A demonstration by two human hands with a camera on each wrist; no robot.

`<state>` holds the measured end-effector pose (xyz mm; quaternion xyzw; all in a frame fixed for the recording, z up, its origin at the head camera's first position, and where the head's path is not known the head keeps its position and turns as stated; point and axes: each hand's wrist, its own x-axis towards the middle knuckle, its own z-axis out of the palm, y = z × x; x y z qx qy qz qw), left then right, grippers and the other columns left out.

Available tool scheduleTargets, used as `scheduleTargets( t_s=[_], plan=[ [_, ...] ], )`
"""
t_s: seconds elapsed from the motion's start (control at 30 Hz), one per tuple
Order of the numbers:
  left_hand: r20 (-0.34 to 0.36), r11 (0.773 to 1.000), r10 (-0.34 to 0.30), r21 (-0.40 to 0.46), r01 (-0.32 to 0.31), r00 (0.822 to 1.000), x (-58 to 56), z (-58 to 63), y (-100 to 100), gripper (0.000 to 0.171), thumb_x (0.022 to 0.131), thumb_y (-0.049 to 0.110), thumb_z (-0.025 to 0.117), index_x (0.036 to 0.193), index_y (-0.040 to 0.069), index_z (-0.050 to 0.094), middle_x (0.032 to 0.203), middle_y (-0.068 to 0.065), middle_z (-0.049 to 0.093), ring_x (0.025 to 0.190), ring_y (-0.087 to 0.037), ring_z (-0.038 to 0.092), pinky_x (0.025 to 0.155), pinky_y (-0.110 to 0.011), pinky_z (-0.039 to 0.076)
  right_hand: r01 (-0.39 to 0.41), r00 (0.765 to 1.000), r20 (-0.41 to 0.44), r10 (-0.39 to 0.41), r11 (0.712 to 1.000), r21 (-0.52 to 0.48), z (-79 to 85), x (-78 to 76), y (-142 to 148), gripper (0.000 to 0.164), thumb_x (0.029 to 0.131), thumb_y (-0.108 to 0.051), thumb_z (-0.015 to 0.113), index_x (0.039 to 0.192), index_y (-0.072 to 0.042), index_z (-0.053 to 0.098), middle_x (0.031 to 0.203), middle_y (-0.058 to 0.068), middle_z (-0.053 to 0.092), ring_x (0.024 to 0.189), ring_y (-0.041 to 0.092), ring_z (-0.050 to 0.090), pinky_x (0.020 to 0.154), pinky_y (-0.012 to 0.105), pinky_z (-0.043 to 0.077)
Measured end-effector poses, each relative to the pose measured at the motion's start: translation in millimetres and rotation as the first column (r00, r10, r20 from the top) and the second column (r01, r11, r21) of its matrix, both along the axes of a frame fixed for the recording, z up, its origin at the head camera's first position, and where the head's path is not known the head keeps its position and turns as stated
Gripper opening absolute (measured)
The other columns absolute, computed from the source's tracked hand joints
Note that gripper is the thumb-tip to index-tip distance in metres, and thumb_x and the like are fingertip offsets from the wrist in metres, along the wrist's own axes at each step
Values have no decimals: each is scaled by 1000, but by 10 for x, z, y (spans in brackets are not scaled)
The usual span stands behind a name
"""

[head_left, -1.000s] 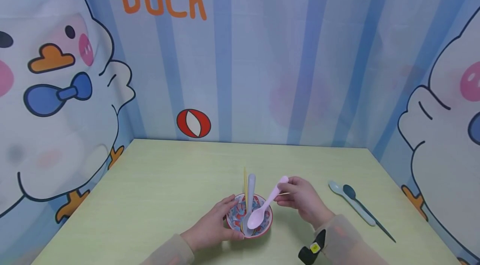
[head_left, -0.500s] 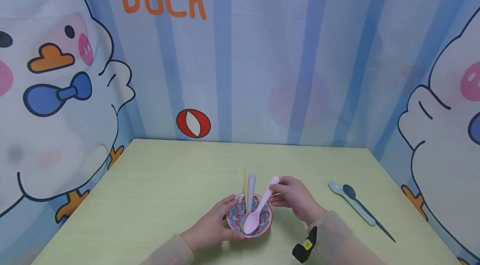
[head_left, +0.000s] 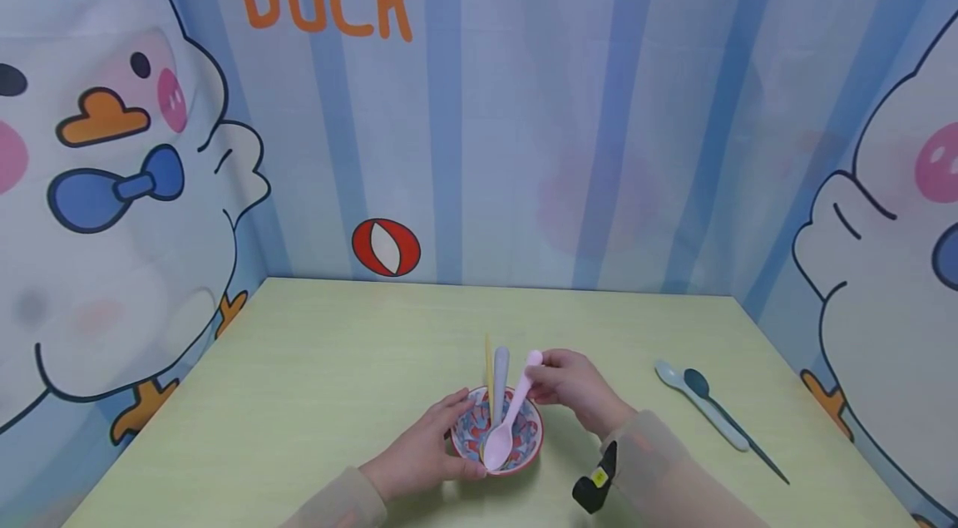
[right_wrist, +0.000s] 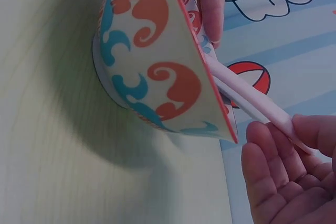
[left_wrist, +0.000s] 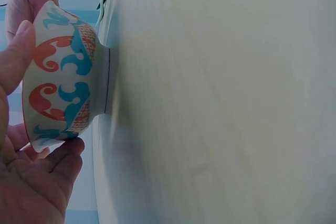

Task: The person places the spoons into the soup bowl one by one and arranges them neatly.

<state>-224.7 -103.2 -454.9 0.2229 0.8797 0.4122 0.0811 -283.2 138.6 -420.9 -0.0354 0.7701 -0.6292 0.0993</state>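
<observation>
A small bowl (left_wrist: pixel 63 77) with red and blue swirls stands on the table, its inside patterned too. My left hand (head_left: pixel 422 445) holds it at the left, fingers and thumb spread along the rim. My right hand (head_left: pixel 576 388) pinches a pink spoon (head_left: pixel 516 405) near the handle's end. The spoon's head is down in the bowl and its handle leans over the rim. Beside it in the bowl rest a grey-lilac spoon (head_left: pixel 501 370), its head now covered by the pink one, and a thin yellow stick (head_left: pixel 489 362).
To the right on the pale yellow table (head_left: pixel 337 345) lie a light blue spoon (head_left: pixel 711 412) and a dark teal long-handled spoon (head_left: pixel 741 426), side by side. Behind stands a blue striped cloth (head_left: pixel 509 137) with duck pictures. A black wrist strap (head_left: pixel 595 486) sits on the right sleeve.
My right hand has moved left with the pink spoon, whose head has slid left and lower in the bowl over the grey-lilac spoon. The left hand and bowl have stayed put.
</observation>
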Motion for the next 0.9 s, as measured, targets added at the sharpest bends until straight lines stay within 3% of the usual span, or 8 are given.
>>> scheduleTargets(
  t_s=[0.23, 0.57, 0.9],
  plan=[
    [10, 1000, 9, -15, -9, 1000, -9, 3, 8, 95, 73, 43, 82, 146, 3, 38, 156, -10, 26, 140, -34, 27, 108, -55, 30, -21, 999, -41, 23, 998, 56, -34, -47, -34, 30, 94, -12, 62, 116, 9, 60, 89, 10, 68, 80, 20, 64, 77, 37, 55],
    [21, 1000, 16, -21, -16, 1000, -11, 5, 7, 95, 73, 43, 82, 147, 4, 37, 156, -9, 26, 139, -34, 29, 107, -55, 31, -21, 998, -53, 28, 994, 111, -61, -112, -98, 37, 94, -12, 62, 126, 6, 56, 90, 9, 67, 75, 19, 62, 76, 34, 56],
    [19, 1000, 8, -1, -8, 1000, -16, -5, -5, 96, 73, 43, 82, 147, 2, 36, 156, -10, 26, 140, -34, 27, 108, -55, 30, -27, 998, -48, 34, 988, 153, -30, -136, -177, 37, 94, -11, 62, 127, 6, 57, 87, 8, 67, 73, 17, 61, 75, 34, 56]
  ],
)
